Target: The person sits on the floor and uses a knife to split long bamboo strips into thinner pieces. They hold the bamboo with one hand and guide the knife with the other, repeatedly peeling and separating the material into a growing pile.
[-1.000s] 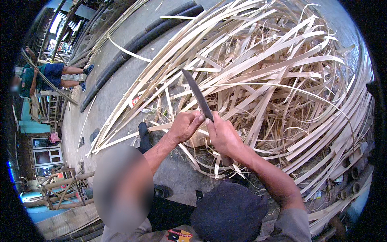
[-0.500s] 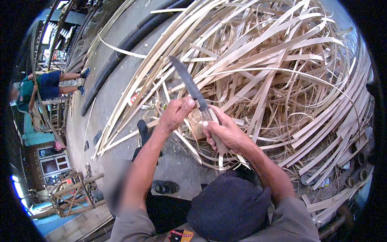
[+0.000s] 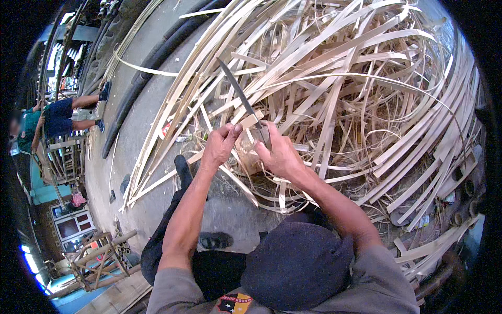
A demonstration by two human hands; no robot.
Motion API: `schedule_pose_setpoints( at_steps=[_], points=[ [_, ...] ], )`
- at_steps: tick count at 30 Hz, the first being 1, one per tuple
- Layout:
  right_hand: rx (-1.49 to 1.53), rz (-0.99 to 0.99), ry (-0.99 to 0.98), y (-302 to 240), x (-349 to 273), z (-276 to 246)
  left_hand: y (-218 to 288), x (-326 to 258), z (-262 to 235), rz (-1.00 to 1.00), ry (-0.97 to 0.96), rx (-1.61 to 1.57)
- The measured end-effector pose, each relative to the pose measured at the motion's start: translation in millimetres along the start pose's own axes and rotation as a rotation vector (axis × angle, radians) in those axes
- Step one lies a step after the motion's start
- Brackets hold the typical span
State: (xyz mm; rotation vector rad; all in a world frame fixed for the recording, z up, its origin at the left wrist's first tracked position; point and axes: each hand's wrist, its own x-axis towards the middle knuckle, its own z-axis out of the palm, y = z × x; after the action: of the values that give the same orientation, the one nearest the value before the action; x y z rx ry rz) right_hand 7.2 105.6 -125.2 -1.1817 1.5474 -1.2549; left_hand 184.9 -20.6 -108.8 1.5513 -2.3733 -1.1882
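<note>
My right hand (image 3: pixel 281 156) is wrapped around the handle of a long knife (image 3: pixel 238 89), whose dark, slightly curved blade points away and to the left. Only part of the handle end shows between the fingers. In front of my chest, my left hand (image 3: pixel 219 146) pinches a short, pale bamboo piece (image 3: pixel 249 124) between thumb and fingers. The blade's lower part crosses this piece, close to my right hand; whether it has cut in, I cannot tell. Below the hands stands a wooden block (image 3: pixel 248 159), partly covered by my right hand.
A big tangled heap of bamboo strips (image 3: pixel 334 99) fills the ground ahead and to the right. Black pipes (image 3: pixel 133 94) lie on the concrete floor (image 3: pixel 99 178) at left. A person (image 3: pixel 55 118) stands far left near a bamboo frame (image 3: pixel 99 256).
The knife has turned so its blade looks thinner, and the pale bamboo piece now shows across it. My left hand has shifted slightly left, away from the blade.
</note>
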Motion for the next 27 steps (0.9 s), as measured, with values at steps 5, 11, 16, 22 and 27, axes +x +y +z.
schedule_pose_setpoints(
  at_steps=[5, 11, 16, 22, 27],
  points=[
    [0.446, 0.353, -0.235, 11.1, -0.8, -3.2, 14.2, 6.9, 12.3, 0.047, -0.017, -0.067],
    [0.705, 0.39, -0.153, 12.6, 5.1, -31.0, 41.4, 20.8, 35.4, 0.043, -0.001, -0.029],
    [0.777, 0.447, -0.05, 20.5, 8.9, -55.0, 64.9, 51.7, 70.8, 0.111, -0.024, -0.24],
    [0.272, 0.253, 0.114, 21.5, 13.0, -27.7, 108.9, 51.5, 41.9, 0.37, 0.243, 0.046],
    [0.12, 0.363, 0.024, 8.5, 22.5, -15.6, 158.1, 59.3, 18.1, 0.398, 0.084, 0.54]
  ],
)
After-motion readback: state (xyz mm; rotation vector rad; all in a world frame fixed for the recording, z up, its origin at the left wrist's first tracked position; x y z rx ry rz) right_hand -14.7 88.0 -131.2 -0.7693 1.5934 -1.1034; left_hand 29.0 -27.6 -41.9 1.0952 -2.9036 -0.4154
